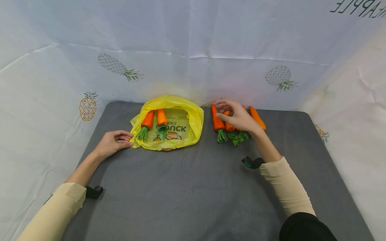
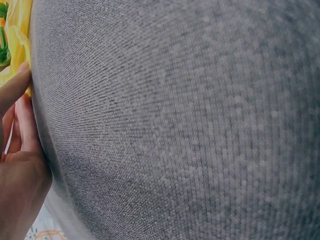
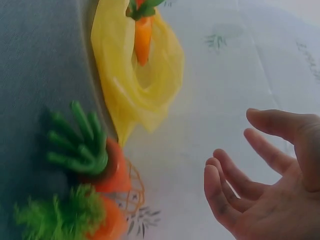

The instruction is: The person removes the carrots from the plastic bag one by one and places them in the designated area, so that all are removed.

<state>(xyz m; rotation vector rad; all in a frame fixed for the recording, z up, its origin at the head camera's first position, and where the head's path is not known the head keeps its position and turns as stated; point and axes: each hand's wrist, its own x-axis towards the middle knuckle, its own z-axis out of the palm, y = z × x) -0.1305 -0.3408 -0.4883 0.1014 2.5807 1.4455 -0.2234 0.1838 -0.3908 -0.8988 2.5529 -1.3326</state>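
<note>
A yellow plastic bag [image 1: 197,124] lies with its mouth spread wide at the back left of the table. Inside it are two carrots, one with stubby green stems [image 1: 147,119] and one with a broad leafy top [image 1: 162,117]. My left hand [image 1: 113,143] pinches the bag's left edge between thumb and fingers, also seen close in the left wrist view. Over a row of several carrots [image 1: 218,122] to the bag's right hovers my right hand [image 1: 238,117], fingers loosely bent and nothing in them. It partly hides the middle carrots in the head view.
The grey cloth-covered table [image 1: 181,194] reaches back to a white hanging sheet [image 1: 193,33] printed with pineapples. At the row's right end a plain carrot [image 1: 257,117] leans beside the hand. A dark strap piece [image 1: 252,162] sits at the right wrist.
</note>
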